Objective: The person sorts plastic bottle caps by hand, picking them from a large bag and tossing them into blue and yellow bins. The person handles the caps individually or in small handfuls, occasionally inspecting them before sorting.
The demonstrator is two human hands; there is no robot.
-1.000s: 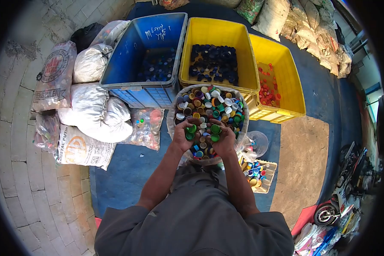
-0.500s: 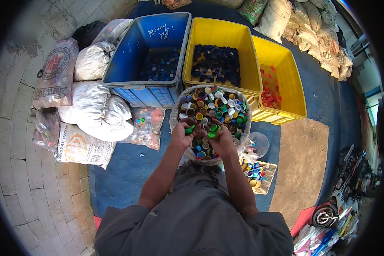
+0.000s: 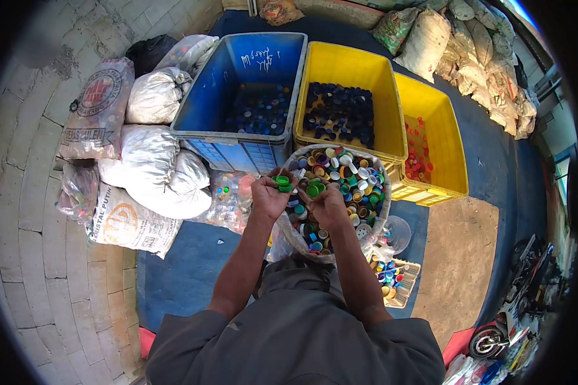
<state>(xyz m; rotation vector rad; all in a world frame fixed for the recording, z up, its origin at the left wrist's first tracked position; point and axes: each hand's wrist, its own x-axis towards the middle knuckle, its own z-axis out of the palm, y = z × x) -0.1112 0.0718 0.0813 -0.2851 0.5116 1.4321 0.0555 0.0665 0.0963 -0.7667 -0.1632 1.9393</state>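
Green bottle caps [image 3: 281, 183] are pinched in the closed left hand [image 3: 268, 197], and further green caps [image 3: 313, 190] are held in the curled right hand [image 3: 329, 206]. Both hands are raised over the near left part of an open sack [image 3: 386, 212] of mixed caps. A blue crate [image 3: 205, 96] and two yellow crates [image 3: 340, 64] are lined up behind it.
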